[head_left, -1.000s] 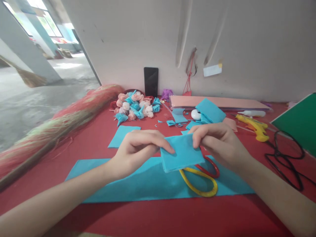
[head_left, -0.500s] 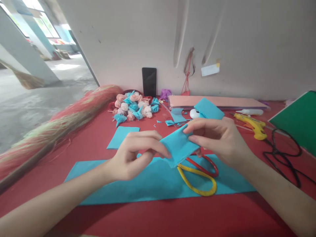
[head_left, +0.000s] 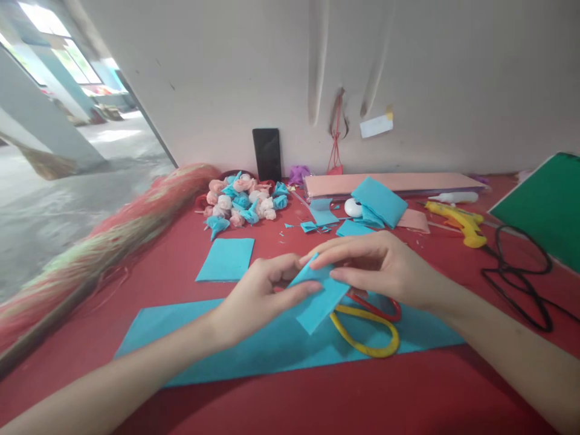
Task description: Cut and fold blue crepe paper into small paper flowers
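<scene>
No legible text anywhere (not even on the white slip (head_left: 375, 127)).

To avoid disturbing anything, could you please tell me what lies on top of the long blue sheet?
A yellow loop and a red loop lie on the long blue sheet. Where the folded blue piece, left hand and right hand cover it, I cannot tell.

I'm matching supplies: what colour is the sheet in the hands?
The sheet is light blue, seen best in the head view.

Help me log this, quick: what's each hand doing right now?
Left hand: closed, thumb pressed on blue paper, holding it.
Right hand: closed, fingers pinching the same paper.
</scene>
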Available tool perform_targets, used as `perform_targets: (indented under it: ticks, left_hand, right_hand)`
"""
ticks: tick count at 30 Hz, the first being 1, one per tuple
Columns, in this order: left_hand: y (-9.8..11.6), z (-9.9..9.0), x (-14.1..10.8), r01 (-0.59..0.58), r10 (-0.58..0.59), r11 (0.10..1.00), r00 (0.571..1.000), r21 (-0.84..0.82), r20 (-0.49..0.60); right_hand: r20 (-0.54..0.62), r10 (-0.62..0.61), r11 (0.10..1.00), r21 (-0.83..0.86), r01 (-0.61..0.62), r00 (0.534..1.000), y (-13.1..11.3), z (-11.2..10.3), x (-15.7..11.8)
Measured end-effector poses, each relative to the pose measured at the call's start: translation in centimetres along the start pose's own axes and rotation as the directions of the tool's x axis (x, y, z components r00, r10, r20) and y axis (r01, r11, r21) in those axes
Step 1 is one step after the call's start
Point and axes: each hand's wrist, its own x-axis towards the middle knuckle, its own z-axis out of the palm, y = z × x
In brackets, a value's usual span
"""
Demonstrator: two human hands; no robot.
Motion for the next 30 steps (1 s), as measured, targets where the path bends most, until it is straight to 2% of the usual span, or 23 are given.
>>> perform_targets:
  ticks: [4, 8, 12, 15, 20, 23, 30]
  left_hand:
    - [0.2, 0.1, -0.3, -0.093, 0.083, 0.993, 0.988, -0.068, -0.133]
    - [0.4, 0.0, -0.4, -0.249, 0.233, 0.968, 0.944, -0.039, -0.234]
    - [0.4, -0.2, -0.5, -0.332, 0.332, 0.943, 0.921, 0.035, -0.206]
    - [0.5, -0.3, -0.6, -0.371, 0.375, 0.927, 0.903, 0.061, -0.209]
    - [0.7, -0.6, -0.8, -0.463, 0.486, 0.874, 0.823, 0.146, -0.294]
    - [1.0, -0.8, -0.9, -0.487, 0.527, 0.850, 0.802, 0.202, -0.281]
    - [1.3, -0.9, -1.1, -0.509, 0.546, 0.838, 0.794, 0.199, -0.267]
  right_hand:
    - [-0.093, -0.060, 0.998, 0.001, 0.060, 0.994, -0.7, 0.6, -0.3]
    - [-0.153, -0.161, 0.984, -0.105, 0.145, 0.975, -1.0, 0.6, -0.4]
    - [-0.126, -0.300, 0.935, -0.236, 0.265, 0.945, -1.2, 0.6, -0.3]
    - [-0.146, -0.340, 0.899, -0.339, 0.276, 0.929, -1.5, 0.9, -0.4]
    - [-0.168, -0.427, 0.807, -0.515, 0.290, 0.889, -1.8, 1.4, -0.6]
    - [-0.139, -0.461, 0.774, -0.545, 0.321, 0.876, -1.7, 1.4, -0.5]
    - [-0.138, -0.478, 0.764, -0.552, 0.333, 0.868, -1.7, 1.6, -0.6]
